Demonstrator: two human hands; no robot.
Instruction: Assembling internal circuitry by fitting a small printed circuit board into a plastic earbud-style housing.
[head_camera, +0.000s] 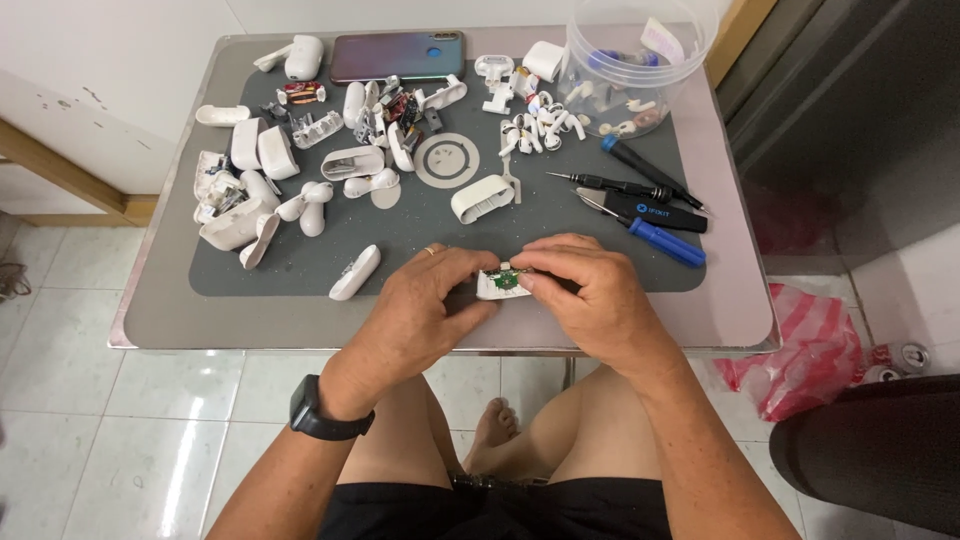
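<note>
Item, as I see it from above: one small counter (150, 310), grey-topped with rounded corners, standing on a pale tiled floor (60, 400). Directly on it lies a dark grey work mat (300, 275) covering most of the top. At the far edge I count a smartphone (398, 56) lying face down and a clear round plastic tub (632, 62). I log a bare grey margin at the near edge.
</note>
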